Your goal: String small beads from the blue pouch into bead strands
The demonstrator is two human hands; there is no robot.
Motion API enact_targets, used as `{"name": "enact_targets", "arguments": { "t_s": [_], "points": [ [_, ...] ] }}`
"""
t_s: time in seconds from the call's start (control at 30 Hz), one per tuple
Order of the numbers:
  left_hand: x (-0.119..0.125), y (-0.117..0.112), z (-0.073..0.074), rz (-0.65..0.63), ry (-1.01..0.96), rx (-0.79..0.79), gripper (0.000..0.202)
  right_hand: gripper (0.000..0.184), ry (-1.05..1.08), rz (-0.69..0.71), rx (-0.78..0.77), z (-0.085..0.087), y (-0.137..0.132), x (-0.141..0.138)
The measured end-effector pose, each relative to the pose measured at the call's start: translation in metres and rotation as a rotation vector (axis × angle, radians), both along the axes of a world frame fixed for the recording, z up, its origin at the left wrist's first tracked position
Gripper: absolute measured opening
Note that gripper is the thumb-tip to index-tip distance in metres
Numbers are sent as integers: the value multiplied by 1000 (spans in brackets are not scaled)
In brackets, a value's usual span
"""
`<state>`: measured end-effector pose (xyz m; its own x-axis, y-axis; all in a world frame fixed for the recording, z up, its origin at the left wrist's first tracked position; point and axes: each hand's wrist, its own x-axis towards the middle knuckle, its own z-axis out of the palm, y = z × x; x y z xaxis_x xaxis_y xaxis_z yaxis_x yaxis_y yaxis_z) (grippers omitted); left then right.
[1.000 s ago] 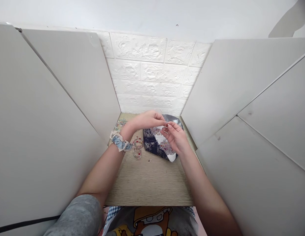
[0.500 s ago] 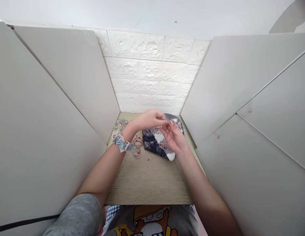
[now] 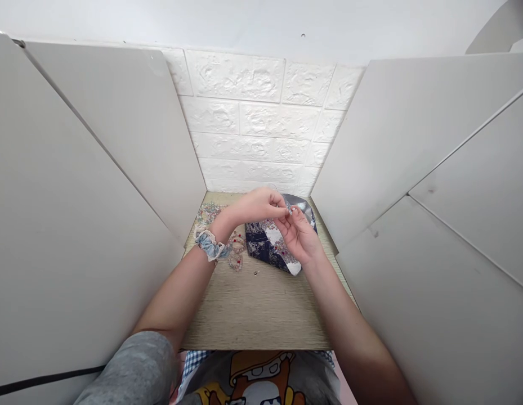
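My left hand [image 3: 263, 205], with a pale blue scrunchie [image 3: 209, 244] on its wrist, is closed in a pinch. Its fingertips meet those of my right hand [image 3: 299, 233], which pinches too. Something tiny sits between the fingertips, too small to name. Below the hands lies a dark blue patterned cloth pouch [image 3: 261, 247] with a silvery inside, bearing many small beads [image 3: 280, 247]. Left of the pouch, strands of pink and red beads [image 3: 236, 253] rest on the table, partly behind my left wrist.
Pale green-blue bead strands [image 3: 208, 212] lie at the back left of the wooden table [image 3: 256, 315]. A small bit [image 3: 256, 273] lies in front of the pouch. White panels [image 3: 413, 169] stand close on both sides, and a white brick wall [image 3: 253, 124] is behind.
Both hands stay pinched together over the pouch, with only slight finger movement. The view has shifted a little.
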<state>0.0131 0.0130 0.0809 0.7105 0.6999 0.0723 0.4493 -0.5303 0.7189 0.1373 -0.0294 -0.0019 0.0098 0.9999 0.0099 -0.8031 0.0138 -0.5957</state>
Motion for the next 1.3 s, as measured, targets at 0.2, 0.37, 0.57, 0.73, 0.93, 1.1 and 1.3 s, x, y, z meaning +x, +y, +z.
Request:
{"name": "enact_targets", "arguments": {
  "t_s": [0.2,0.37,0.57,0.73,0.93,1.1,1.3],
  "points": [
    [0,0,1,-4,0,-5,18,11,-28,-8,-23,0,0,0],
    [0,-1,1,-13,1,-1,17,11,-33,0,-12,0,0,1],
    [0,-1,1,-13,4,-7,17,13,-11,6,7,0,-1,0],
    [0,-1,1,-14,4,-21,17,11,-49,-11,-12,0,-1,0],
    [1,-2,2,8,-13,-28,17,14,-49,7,4,0,-1,0],
    [1,-2,3,7,-11,-26,17,13,-53,3,-1,-1,0,0],
    [1,-1,1,-4,-13,-24,18,11,-36,-9,-3,0,-1,0]
  ]
}}
